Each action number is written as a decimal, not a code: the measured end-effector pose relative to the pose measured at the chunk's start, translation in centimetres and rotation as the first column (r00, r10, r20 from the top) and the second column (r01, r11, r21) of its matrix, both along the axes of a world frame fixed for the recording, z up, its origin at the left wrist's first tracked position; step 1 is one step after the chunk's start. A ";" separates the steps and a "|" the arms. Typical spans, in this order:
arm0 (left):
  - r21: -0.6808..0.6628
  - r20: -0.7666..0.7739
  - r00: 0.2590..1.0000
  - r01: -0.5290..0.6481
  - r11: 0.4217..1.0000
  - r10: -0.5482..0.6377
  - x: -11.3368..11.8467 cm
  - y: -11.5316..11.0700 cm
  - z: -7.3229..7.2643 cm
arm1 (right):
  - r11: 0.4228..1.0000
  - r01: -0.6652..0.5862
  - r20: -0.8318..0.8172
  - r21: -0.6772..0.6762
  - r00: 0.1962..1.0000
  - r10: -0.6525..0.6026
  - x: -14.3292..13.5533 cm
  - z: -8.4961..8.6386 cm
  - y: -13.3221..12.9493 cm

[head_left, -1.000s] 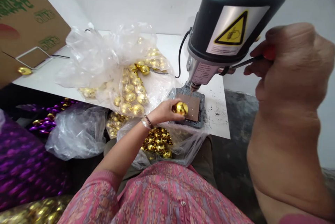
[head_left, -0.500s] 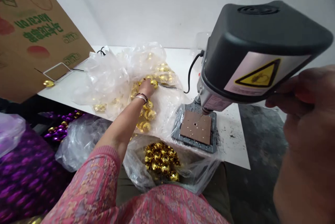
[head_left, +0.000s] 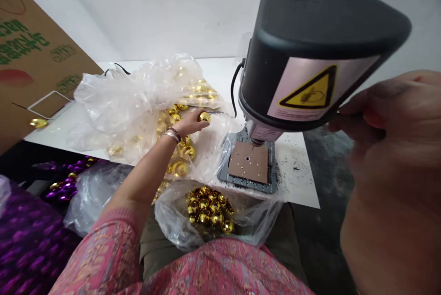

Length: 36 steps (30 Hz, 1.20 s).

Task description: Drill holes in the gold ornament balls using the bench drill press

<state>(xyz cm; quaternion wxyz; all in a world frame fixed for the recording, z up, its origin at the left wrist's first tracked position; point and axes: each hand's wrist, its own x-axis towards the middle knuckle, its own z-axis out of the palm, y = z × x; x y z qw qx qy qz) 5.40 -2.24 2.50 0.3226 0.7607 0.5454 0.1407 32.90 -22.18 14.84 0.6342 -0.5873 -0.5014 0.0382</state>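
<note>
My left hand (head_left: 191,122) is closed on a shiny gold ball (head_left: 204,117), held by its fingertips above the plastic. Under and beside that wrist, more gold balls (head_left: 181,168) lie in a clear plastic bag (head_left: 113,97). My right hand (head_left: 389,116) is at the side of a small black drill press (head_left: 320,47), its fingers closed around something at the machine's edge that I cannot make out. Below the drill head, a brown square pad (head_left: 248,164) with a small hole lies on the grey base (head_left: 223,171).
An open plastic bag of gold balls (head_left: 210,207) sits at my lap. A cardboard box (head_left: 41,70) stands at left, with a loose gold ball (head_left: 38,122) near it. Purple balls (head_left: 31,240) fill a bag at lower left. Dark shavings (head_left: 294,166) dot the white table (head_left: 308,189).
My left hand has lifted a gold ball out of the pile, toward the drill press. My right hand stays at the machine. The whole view has shifted a little.
</note>
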 end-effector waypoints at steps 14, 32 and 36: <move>-0.107 0.372 0.926 0.110 0.988 -0.063 5.5 -12.1 -1.9 | 0.973 -0.222 -0.176 0.070 0.957 0.231 0.7 1.6 2.2; 0.060 0.023 0.987 0.156 0.986 -0.158 9.4 -12.8 -0.7 | 0.971 -0.237 -0.090 0.016 0.967 0.237 0.9 2.0 2.0; 0.072 0.048 0.981 0.182 0.981 -0.186 9.8 -12.3 -1.3 | 0.970 -0.240 -0.104 0.041 0.964 0.243 0.8 1.9 1.9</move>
